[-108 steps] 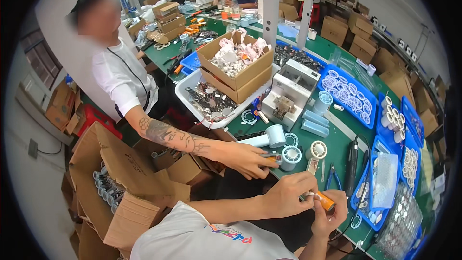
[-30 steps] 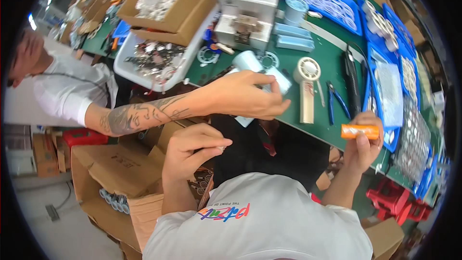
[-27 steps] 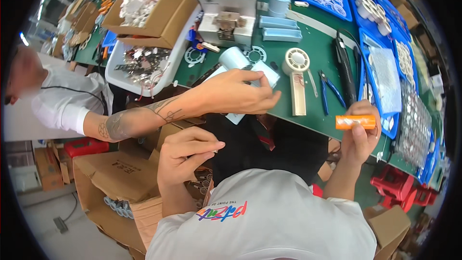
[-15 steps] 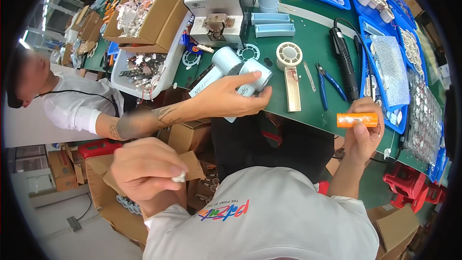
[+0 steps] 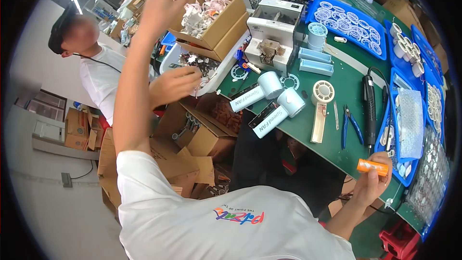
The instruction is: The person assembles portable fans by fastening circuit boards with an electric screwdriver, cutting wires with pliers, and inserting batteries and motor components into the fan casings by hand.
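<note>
The right hand (image 5: 369, 184) grips an orange battery (image 5: 371, 167), thumb against its side, by the near right edge of the green table (image 5: 301, 126), well apart from the left hand (image 5: 164, 7). The left hand is raised at the far left near a cardboard box (image 5: 232, 33), fingers bent; I cannot tell whether they hold anything. Blue pliers (image 5: 355, 127) lie beyond the battery, slightly left.

- Orange cyl. (image 5: 373, 167): smooth, glossy plastic-like wrap
- Lt-blue fans (image 5: 291, 102): smooth satin plastic
- Benchtop (image 5: 352, 86): smooth, semi-matt
- Blue trays (image 5: 381, 52): glossy plastic
- Box (image 5: 231, 36): matt cardbd.
- Bubble sheet (image 5: 410, 120): clear plastic, bumpy, shiny
- T-shirt (image 5: 192, 224): matt cloth
- Machine block (image 5: 269, 50): dull metal
</note>
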The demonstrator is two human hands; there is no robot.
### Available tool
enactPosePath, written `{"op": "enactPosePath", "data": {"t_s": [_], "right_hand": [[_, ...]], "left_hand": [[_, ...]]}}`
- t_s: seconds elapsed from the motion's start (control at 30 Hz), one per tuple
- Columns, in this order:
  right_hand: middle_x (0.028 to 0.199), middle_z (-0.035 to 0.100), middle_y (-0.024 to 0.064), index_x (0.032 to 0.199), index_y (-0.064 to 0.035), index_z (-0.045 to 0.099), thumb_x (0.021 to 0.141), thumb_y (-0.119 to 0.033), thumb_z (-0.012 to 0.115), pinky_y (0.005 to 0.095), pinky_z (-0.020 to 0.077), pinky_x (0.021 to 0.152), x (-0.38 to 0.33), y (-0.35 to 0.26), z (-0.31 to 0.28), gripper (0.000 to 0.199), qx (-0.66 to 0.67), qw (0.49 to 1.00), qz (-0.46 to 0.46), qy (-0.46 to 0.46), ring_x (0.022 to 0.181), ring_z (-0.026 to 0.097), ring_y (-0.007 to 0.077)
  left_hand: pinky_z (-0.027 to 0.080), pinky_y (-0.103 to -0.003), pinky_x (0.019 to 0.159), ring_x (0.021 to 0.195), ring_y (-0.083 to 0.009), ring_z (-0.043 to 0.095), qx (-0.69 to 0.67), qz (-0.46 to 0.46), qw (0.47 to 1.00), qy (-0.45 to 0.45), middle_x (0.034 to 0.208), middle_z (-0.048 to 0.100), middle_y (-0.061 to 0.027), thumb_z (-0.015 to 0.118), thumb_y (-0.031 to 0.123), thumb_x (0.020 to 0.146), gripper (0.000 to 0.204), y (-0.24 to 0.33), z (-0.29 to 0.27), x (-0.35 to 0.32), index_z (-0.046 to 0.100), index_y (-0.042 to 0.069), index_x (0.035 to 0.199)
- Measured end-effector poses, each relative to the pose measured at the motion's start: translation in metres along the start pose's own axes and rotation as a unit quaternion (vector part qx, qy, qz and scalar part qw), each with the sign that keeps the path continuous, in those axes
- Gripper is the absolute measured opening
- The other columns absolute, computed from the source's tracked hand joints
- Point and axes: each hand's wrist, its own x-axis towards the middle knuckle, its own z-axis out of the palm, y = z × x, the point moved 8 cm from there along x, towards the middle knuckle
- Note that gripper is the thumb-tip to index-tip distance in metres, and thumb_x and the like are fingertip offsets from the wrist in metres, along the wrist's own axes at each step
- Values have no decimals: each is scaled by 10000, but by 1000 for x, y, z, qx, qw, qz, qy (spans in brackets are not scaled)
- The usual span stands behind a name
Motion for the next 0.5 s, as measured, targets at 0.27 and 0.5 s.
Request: {"op": "enactPosePath", "data": {"t_s": [0.27, 0.5], "right_hand": [[984, 574, 137, 1012, -21, 640, 831, -211, 712, 322, 401, 793, -2, -6, -11, 272, -33, 999, -8, 25, 887, 500, 236], [945, 611, 150, 1011, -13, 656, 823, -214, 718, 319, 410, 800, 1, -5, 6, 283, -13, 1000, 3, 6, 866, 520, 239]], "left_hand": [[556, -473, 762, 817, -376, 718, 92, -27, 993, -71, 930, 788, -138, 672, 269, 946, 243, -66, 75, 19, 811, 106, 1060], [550, -412, 834, 927, -313, 705, 183, 34, 982, -14, 1085, 756, -79, 709, 237, 957, 249, -63, 52, 24, 784, 73, 1129]]}}
